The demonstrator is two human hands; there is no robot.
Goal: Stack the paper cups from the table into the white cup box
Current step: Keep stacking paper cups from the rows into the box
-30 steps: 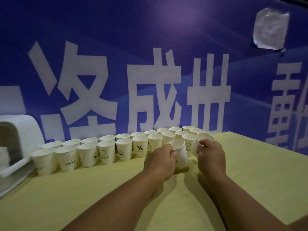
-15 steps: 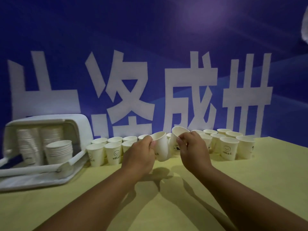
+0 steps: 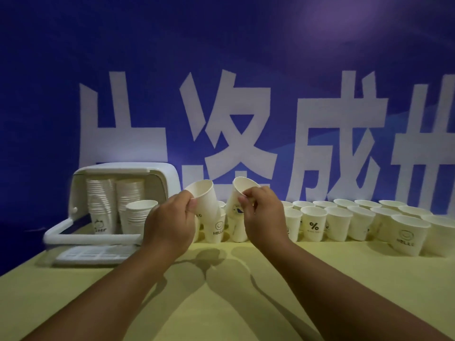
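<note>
Head view, yellow tabletop wide toward near edge, left hand pinching tilted white paper cup, right hand pinching second tilted cup, white plastic cup box just left.

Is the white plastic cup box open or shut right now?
Open. The white plastic cup box has its front uncovered, exposing the stacked white paper cups inside.

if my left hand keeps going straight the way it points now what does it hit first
Probably the cup in the right hand: the left hand, gripping its own cup, points forward and rightward at it. Depth is unclear; it might pass under to the HELLO cup behind.
</note>
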